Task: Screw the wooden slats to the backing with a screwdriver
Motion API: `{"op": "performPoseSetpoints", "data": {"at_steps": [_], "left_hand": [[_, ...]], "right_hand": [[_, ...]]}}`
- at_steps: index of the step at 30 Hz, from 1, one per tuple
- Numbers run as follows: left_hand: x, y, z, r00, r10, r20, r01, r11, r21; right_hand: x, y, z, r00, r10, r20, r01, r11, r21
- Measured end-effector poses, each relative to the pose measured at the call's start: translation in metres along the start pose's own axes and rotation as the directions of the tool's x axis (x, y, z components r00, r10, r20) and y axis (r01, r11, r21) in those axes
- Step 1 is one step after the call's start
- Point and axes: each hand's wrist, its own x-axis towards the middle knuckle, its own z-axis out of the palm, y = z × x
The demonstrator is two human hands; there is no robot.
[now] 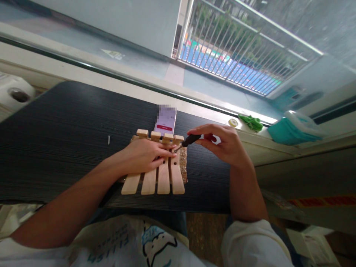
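Several pale wooden slats [164, 181] with notched far ends lie side by side on the table, with dark holes showing in some. My left hand [143, 152] rests flat across them, fingers stretched toward the rightmost slat. In my right hand [226, 144] is a screwdriver [191, 139] with a black handle, gripped between thumb and fingers. Its tip meets the rightmost slat close to my left fingertips; whether a screw sits under it is too small to tell. Brown corrugated cardboard [183, 165] shows beneath the slats' right side.
A lone screw [108, 139] is on the dark table [69, 148], left of the slats. Behind them lies a phone [166, 120] with a lit screen. On the windowsill are a tape roll [233, 122], a green cloth [251, 122] and a teal container [286, 130]. A paper roll [16, 89] is far left.
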Motion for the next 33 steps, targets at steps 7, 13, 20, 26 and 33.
{"op": "performPoseSetpoints", "data": {"at_steps": [7,13,20,26,33], "left_hand": [[0.001,0.002,-0.003,1.0,0.012,0.024,-0.012,1.0,0.021],[0.002,0.002,-0.003,0.999,0.025,0.019,-0.026,0.999,0.027],[0.001,0.002,-0.002,1.0,0.003,0.022,-0.003,1.0,0.017],[0.001,0.002,-0.002,1.0,0.004,0.026,-0.005,1.0,0.025],[0.001,0.002,-0.002,1.0,0.012,0.02,-0.012,1.0,0.01]], "right_hand": [[0.003,0.001,0.008,0.996,-0.046,-0.072,0.044,0.999,-0.029],[0.006,0.004,0.017,0.986,-0.061,-0.154,0.056,0.998,-0.035],[0.007,0.006,0.019,0.977,-0.076,-0.2,0.072,0.997,-0.027],[0.007,0.01,0.023,0.964,-0.115,-0.241,0.113,0.993,-0.02],[0.007,0.011,0.027,0.958,-0.119,-0.259,0.116,0.993,-0.028]]}}
